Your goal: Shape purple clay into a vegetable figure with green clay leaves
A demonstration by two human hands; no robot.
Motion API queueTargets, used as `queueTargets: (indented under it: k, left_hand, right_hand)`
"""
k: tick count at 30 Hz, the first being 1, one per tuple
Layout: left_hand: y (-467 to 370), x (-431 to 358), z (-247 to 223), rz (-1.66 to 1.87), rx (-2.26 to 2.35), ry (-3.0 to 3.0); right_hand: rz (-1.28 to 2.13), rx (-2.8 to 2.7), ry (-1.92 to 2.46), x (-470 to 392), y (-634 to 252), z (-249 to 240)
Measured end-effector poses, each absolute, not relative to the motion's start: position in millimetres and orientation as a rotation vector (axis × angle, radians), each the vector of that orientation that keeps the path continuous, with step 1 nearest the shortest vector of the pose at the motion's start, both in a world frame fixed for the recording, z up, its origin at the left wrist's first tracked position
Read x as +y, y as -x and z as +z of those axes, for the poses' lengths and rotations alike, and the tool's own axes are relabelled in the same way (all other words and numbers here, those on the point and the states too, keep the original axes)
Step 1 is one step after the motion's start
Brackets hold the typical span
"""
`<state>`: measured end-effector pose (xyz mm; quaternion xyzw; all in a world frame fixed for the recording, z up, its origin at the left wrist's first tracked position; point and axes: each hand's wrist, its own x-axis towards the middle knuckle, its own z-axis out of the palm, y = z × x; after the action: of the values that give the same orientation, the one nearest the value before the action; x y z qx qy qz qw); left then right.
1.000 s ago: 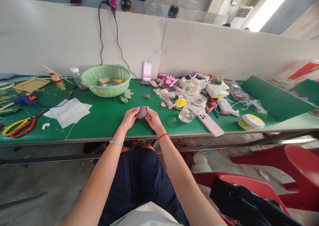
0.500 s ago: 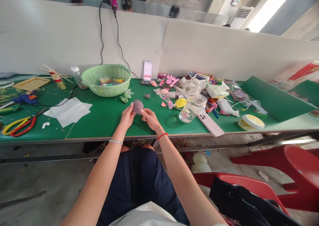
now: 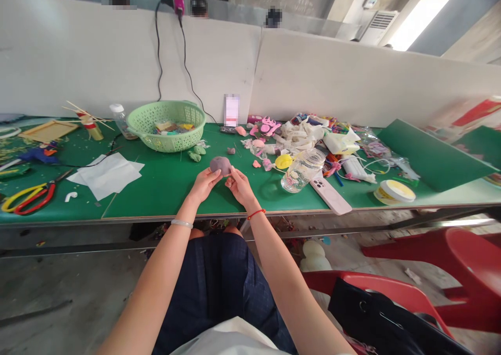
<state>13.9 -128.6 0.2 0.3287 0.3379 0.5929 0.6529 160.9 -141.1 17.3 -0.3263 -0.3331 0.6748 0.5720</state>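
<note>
- Pinching the purple lump (image 3: 220, 165) at left, the left hand (image 3: 206, 184) holds it over the near green table (image 3: 156, 201).
- Right hand (image 3: 238, 185), curled, meets its right edge; pinching unclear.
- Probably light, soft, easily dented: cradle broadly.

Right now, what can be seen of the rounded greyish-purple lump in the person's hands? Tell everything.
The rounded greyish-purple lump looks smooth, matte and clay-like. Over the green tabletop, it is held by the left hand at its lower left and touched by fingertips of the right hand at its lower right. Its lower edge is partly hidden.
</note>
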Motion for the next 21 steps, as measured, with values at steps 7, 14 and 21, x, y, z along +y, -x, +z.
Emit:
queueTargets:
  k: [7, 14, 21]
  left_hand:
    - [-16.4, -130.5, 3.2, 1.314, 0.742, -0.765]
    - [-14.6, -129.8, 3.2, 1.333, 0.742, -0.769]
    - [-16.2, -131.5, 4.2, 1.322, 0.737, -0.78]
  right_hand:
    - [1.511, -0.802, 0.776, -139.7, -161.5, 13.4]
    - [1.497, -0.838, 0.758, -139.7, -161.1, 11.0]
    - [1.519, -0.781, 0.715, -137.9, -161.4, 9.0]
